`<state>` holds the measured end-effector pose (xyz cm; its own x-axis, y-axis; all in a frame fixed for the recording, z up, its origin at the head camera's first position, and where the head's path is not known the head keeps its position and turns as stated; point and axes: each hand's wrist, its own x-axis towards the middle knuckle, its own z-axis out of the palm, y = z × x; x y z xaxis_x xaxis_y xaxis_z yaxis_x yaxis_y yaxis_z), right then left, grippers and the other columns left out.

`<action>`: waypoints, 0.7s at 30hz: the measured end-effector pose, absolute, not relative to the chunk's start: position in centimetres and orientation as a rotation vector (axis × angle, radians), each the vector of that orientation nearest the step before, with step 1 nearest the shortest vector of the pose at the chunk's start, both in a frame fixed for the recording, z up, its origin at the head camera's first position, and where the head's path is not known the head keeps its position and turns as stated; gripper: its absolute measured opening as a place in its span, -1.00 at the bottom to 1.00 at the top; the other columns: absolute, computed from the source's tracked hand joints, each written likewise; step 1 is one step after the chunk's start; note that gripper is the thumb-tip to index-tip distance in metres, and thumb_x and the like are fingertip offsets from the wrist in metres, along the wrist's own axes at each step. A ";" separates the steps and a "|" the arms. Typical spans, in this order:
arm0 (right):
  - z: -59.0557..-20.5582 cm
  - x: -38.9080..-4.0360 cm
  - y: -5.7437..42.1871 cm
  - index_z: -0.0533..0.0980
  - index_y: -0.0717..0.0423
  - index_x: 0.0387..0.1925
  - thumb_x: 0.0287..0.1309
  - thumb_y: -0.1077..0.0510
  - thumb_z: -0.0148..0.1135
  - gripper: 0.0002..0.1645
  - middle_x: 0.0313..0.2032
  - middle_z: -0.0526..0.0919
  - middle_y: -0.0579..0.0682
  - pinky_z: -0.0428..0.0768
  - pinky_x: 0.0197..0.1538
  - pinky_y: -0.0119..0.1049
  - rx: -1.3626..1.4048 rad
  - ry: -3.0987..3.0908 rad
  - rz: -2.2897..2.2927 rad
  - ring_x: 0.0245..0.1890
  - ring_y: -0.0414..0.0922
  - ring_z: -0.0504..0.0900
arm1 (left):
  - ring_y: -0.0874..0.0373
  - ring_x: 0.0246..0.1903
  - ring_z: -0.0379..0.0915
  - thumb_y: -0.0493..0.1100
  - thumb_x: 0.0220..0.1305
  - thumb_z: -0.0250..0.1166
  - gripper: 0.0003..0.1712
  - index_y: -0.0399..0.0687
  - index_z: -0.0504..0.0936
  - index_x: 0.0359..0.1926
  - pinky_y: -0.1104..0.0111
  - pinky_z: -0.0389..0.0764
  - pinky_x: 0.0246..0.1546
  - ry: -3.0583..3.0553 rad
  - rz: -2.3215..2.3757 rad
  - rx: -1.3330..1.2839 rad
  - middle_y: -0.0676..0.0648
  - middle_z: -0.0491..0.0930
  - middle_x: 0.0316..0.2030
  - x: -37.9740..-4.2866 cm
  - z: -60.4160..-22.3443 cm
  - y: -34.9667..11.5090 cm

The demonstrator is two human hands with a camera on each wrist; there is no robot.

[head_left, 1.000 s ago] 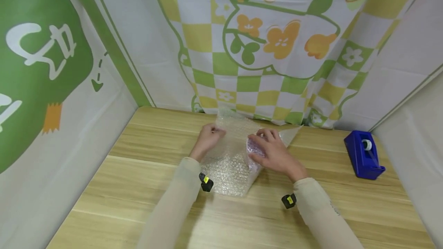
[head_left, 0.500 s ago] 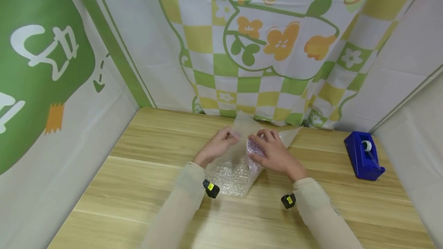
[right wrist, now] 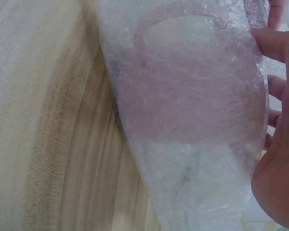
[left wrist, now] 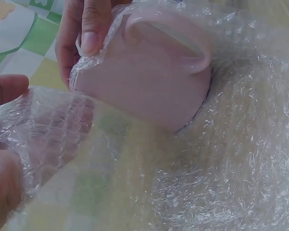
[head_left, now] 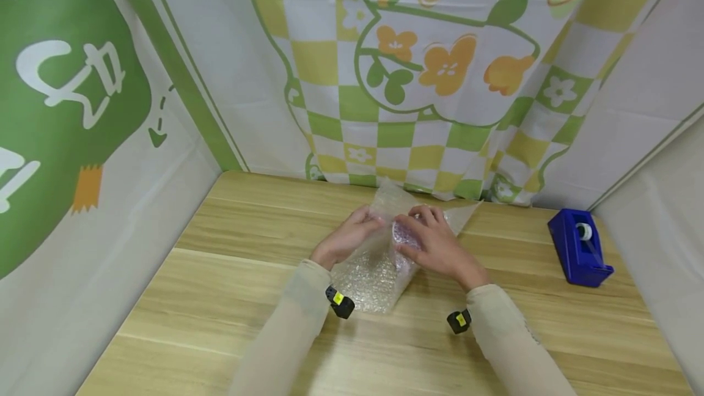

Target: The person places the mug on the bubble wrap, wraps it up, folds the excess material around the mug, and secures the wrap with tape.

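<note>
A pink mug (left wrist: 144,77) lies on its side on a sheet of bubble wrap (head_left: 365,283). Its handle shows bare in the left wrist view, while in the right wrist view a layer of wrap covers the mug's other side. My right hand (head_left: 437,246) grips the mug at one end through the film, thumb on the near side and fingers beyond. To the left, my left hand (head_left: 349,237) pinches a raised corner of the wrap between thumb and finger, a little apart from the mug.
On the right of the wooden table (head_left: 220,298) stands a blue tape dispenser (head_left: 580,249) with a roll in it. A checked, flowered curtain (head_left: 412,133) hangs along the table's back edge, and the wrap's far corner reaches close to it.
My left hand has moved right towards the mug, drawing the wrap's left corner with it, mostly in the first half second. My right hand stays in place on the mug.
</note>
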<state>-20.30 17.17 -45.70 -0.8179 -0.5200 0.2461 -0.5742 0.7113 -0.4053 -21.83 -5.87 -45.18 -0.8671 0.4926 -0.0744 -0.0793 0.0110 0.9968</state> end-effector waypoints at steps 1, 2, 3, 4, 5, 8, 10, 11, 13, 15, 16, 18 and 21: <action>-45.7 -20.3 17.2 0.50 0.05 0.32 0.22 -0.12 0.38 -0.31 0.18 0.40 0.14 0.38 0.23 0.24 0.900 -2.792 0.722 0.24 0.19 0.27 | -0.25 0.33 0.27 -0.27 0.54 0.00 -0.71 -0.32 0.32 0.17 0.01 0.23 0.41 1.877 1.918 0.421 -0.35 0.40 0.23 -21.8 -45.2 -5.9; -45.8 -20.4 17.2 0.49 0.06 0.32 0.22 -0.12 0.38 -0.29 0.18 0.40 0.15 0.38 0.23 0.23 0.900 -2.787 0.720 0.24 0.19 0.28 | -0.24 0.35 0.26 -0.27 0.54 -0.01 -0.67 -0.33 0.31 0.22 0.02 0.22 0.42 1.868 1.922 0.419 -0.34 0.40 0.26 -21.8 -45.3 -5.8; -45.9 -20.4 17.2 0.48 0.08 0.34 0.21 -0.12 0.39 -0.27 0.18 0.41 0.16 0.38 0.23 0.23 0.898 -2.782 0.724 0.23 0.19 0.28 | -0.23 0.36 0.26 -0.26 0.54 -0.01 -0.64 -0.33 0.30 0.25 0.02 0.22 0.42 1.874 1.914 0.419 -0.34 0.39 0.28 -21.8 -45.2 -5.8; -45.9 -20.4 17.2 0.46 0.10 0.35 0.20 -0.12 0.40 -0.24 0.18 0.41 0.16 0.38 0.23 0.23 0.894 -2.776 0.730 0.23 0.19 0.29 | -0.22 0.37 0.25 -0.25 0.55 -0.02 -0.60 -0.34 0.28 0.29 0.01 0.21 0.43 1.879 1.906 0.422 -0.34 0.38 0.30 -21.8 -45.2 -5.7; -46.0 -20.4 17.2 0.44 0.13 0.36 0.19 -0.12 0.41 -0.21 0.19 0.42 0.17 0.37 0.24 0.22 0.887 -2.772 0.738 0.24 0.19 0.29 | -0.23 0.37 0.24 -0.25 0.55 -0.03 -0.59 -0.34 0.27 0.31 0.01 0.20 0.43 1.890 1.894 0.430 -0.34 0.37 0.30 -21.8 -45.1 -5.7; -46.0 -20.4 17.2 0.40 0.23 0.32 0.13 -0.10 0.46 -0.16 0.19 0.44 0.20 0.36 0.28 0.20 0.857 -2.754 0.781 0.24 0.20 0.31 | -0.23 0.29 0.30 -0.26 0.55 -0.03 -0.65 -0.30 0.32 0.25 -0.06 0.26 0.38 1.977 1.827 0.473 -0.34 0.41 0.21 -21.6 -44.9 -5.4; -46.1 -20.3 17.2 0.41 0.27 0.26 0.09 -0.08 0.50 -0.18 0.17 0.46 0.19 0.35 0.30 0.16 0.832 -2.743 0.819 0.24 0.18 0.32 | -0.21 0.14 0.36 -0.27 0.53 -0.02 -0.78 -0.28 0.36 0.09 -0.09 0.35 0.27 2.056 1.760 0.524 -0.30 0.44 0.03 -21.5 -44.6 -5.2; -46.1 -20.3 17.2 0.41 0.28 0.22 0.07 -0.06 0.51 -0.19 0.16 0.47 0.18 0.36 0.31 0.14 0.821 -2.738 0.837 0.23 0.18 0.33 | -0.20 0.05 0.38 -0.28 0.52 -0.01 -0.84 -0.26 0.37 0.02 -0.09 0.41 0.19 2.098 1.722 0.554 -0.27 0.43 -0.06 -21.4 -44.4 -5.0; -46.2 -20.3 17.2 0.41 0.27 0.16 0.04 -0.04 0.55 -0.22 0.13 0.48 0.16 0.37 0.31 0.11 0.800 -2.728 0.879 0.23 0.16 0.33 | -0.15 -0.03 0.40 -0.26 0.50 0.02 -0.92 -0.19 0.38 -0.08 -0.03 0.48 0.09 2.191 1.630 0.605 -0.19 0.45 -0.14 -21.1 -44.0 -4.7; -46.3 -20.2 17.2 0.42 0.24 0.12 0.02 -0.03 0.57 -0.25 0.10 0.49 0.14 0.39 0.28 0.09 0.782 -2.724 0.917 0.22 0.13 0.34 | -0.10 -0.02 0.46 -0.21 0.49 0.04 -0.92 -0.14 0.41 -0.12 0.06 0.51 0.05 2.291 1.519 0.665 -0.15 0.52 -0.11 -20.9 -43.7 -4.4; -46.4 -20.2 17.2 0.42 0.22 0.11 0.01 -0.03 0.57 -0.26 0.09 0.50 0.13 0.39 0.28 0.08 0.773 -2.722 0.934 0.22 0.13 0.34 | -0.07 0.02 0.50 -0.18 0.50 0.03 -0.89 -0.11 0.45 -0.11 0.12 0.53 0.06 2.340 1.460 0.695 -0.13 0.57 -0.07 -20.8 -43.5 -4.3; -46.5 -20.1 17.3 0.41 0.19 0.12 -0.01 -0.03 0.59 -0.24 0.07 0.52 0.12 0.40 0.27 0.09 0.757 -2.714 0.960 0.21 0.12 0.36 | -0.02 -0.02 0.56 -0.13 0.52 0.02 -0.83 -0.07 0.50 -0.06 0.18 0.57 0.01 2.411 1.355 0.744 -0.11 0.62 -0.05 -20.5 -43.3 -4.0; -46.4 -20.1 17.5 0.38 0.19 0.22 -0.05 -0.02 0.63 -0.12 0.11 0.54 0.16 0.38 0.30 0.12 0.749 -2.696 0.983 0.21 0.13 0.39 | 0.07 -0.22 0.56 -0.10 0.56 -0.01 -0.76 -0.09 0.53 -0.03 0.24 0.59 -0.16 2.477 1.239 0.804 -0.07 0.63 -0.21 -20.4 -43.0 -3.5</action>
<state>-20.06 17.51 -46.37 -0.8579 -0.3975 0.3254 -0.5137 0.6555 -0.5535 -20.36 -3.54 -42.99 -0.8141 0.5805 0.0166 0.3615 0.4841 0.7969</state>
